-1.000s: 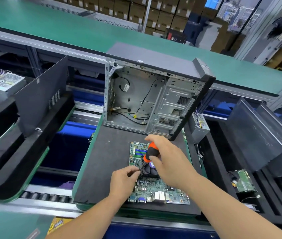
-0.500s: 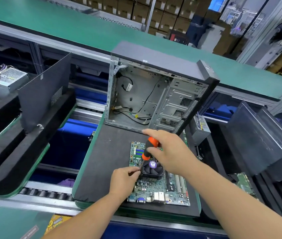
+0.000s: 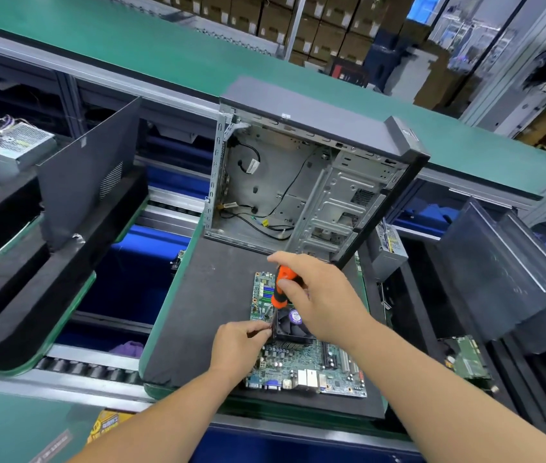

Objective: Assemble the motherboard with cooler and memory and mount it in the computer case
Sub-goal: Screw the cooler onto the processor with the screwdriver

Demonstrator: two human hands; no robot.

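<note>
— Where does the motherboard [image 3: 301, 369] lie?

— Flat on the dark pallet mat [image 3: 208, 315], near its front edge; its port block faces the person, and the open computer case [image 3: 301, 182] stands on the same mat just behind it, its bare interior turned toward the camera with black cables hanging inside.

— And the cooler?

— The cooler [image 3: 293, 325] sits on the board near its middle, fan up, a purple label at the hub; the far end of the board shows green past it.

— What are the hands doing?

— The right hand [image 3: 321, 295] has its fingers curled round the orange handle of a screwdriver [image 3: 281, 289], which stands nearly upright with its shaft running down to the cooler's left corner; the left hand [image 3: 241, 349] pinches thumb and fingers together at that same corner, right by the tip (whether they grasp the shaft or a screw, I cannot tell; it is too small and dark there).

— Anything else around?

— A dark side panel [image 3: 87, 175] leans upright in a foam tray on the left; a grey power supply [image 3: 14, 148] rests further left; another small power supply [image 3: 388, 248] stands just right of the case; a second green board [image 3: 468, 359] lies in the right-hand tray; stacked cardboard boxes [image 3: 298, 18] fill the background beyond the green bench [image 3: 164, 51].
</note>
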